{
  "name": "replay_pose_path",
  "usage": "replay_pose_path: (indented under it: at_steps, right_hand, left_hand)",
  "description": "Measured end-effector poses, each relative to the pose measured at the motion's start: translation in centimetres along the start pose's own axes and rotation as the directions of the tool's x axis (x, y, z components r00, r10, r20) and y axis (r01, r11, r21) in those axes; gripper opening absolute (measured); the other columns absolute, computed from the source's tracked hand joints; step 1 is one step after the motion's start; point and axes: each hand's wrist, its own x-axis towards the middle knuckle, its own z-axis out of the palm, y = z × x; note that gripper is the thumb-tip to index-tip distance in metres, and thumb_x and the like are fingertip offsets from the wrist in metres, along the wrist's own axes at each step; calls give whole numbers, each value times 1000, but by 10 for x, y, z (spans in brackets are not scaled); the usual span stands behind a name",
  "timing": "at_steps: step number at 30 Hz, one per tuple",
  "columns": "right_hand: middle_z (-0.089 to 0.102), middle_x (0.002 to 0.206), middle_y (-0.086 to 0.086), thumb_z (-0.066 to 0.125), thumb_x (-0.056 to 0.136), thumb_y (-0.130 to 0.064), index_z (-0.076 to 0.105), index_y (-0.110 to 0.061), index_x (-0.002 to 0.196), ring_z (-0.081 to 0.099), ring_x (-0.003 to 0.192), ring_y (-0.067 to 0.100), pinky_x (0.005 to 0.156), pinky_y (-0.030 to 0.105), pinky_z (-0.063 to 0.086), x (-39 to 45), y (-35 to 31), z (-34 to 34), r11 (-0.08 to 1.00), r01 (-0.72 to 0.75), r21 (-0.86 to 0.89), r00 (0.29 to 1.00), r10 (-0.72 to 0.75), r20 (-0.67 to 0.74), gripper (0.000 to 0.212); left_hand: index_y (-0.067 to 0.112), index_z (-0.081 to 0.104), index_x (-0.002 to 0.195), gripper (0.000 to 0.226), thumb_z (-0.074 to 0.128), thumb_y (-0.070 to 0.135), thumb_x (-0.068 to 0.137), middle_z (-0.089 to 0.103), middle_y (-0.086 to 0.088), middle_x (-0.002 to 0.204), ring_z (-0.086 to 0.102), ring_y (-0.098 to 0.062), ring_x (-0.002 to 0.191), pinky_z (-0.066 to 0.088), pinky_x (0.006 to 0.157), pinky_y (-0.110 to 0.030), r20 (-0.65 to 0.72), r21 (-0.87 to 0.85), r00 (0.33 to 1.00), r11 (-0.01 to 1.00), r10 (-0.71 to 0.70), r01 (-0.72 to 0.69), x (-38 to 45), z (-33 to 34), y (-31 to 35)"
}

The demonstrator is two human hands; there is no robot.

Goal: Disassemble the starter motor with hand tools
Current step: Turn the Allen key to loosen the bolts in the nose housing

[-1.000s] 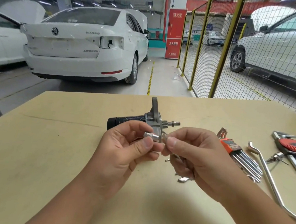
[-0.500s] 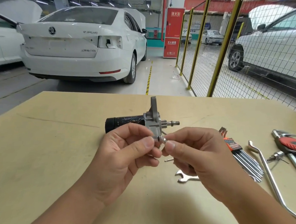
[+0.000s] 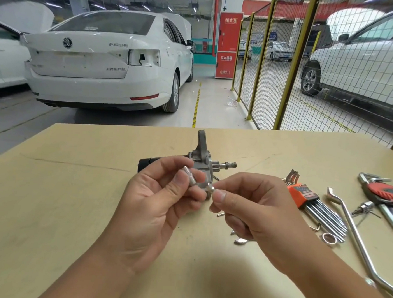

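Socket [image 3: 188, 176] was pinched by left hand [image 3: 158, 206], bit [image 3: 211, 188] by right hand [image 3: 253, 218]; starter motor [image 3: 199, 162] lay just above, frame centre, axis left-right.

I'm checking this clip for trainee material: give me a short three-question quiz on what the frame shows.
1. True or false: the starter motor lies on the table, untouched by either hand.
2. What does the left hand pinch? A) a small metal socket B) the orange hex key set C) the bent wrench
3. Fill in: the orange hex key set lies to the ____ of the right hand.

Key: 1 true. 2 A, the small metal socket; the right hand pinches a small bit beside it. 3 right.
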Motion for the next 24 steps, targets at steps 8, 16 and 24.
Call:
replay_pose_path:
  at_steps: [8, 16, 24]
  right_hand:
    - [58, 68, 33, 77, 78, -18, 80, -14, 81, 39, 47, 16, 46, 22, 31, -1, 0, 2, 992, 96, -85, 995, -94, 24, 6]
    - [67, 66, 11, 77, 80, -34, 80, -26, 85, 51, 55, 24, 50, 43, 41, 2, 11, -5, 929, 205, -308, 978, -209, 21, 11]
    - [68, 65, 8, 78, 82, -30, 79, -23, 84, 51, 52, 14, 48, 31, 39, 3, 12, -16, 858, 210, -469, 978, -191, 89, 7]
  left_hand:
    - [15, 73, 85, 25, 92, 25, 72, 73, -21, 86, 68, -22, 62, 53, 50, -24, -12, 48, 996, 994, 94, -93, -2, 1, -6]
    - [15, 73, 80, 26, 96, 23, 69, 75, -24, 93, 71, -25, 69, 57, 59, -27, 50, 243, 983, 952, 177, -184, 0, -6, -10]
    - [17, 70, 72, 14, 76, 4, 76, 71, -23, 81, 70, -28, 65, 57, 59, -31, 37, 301, 995, 949, 91, -98, 2, -12, -19]
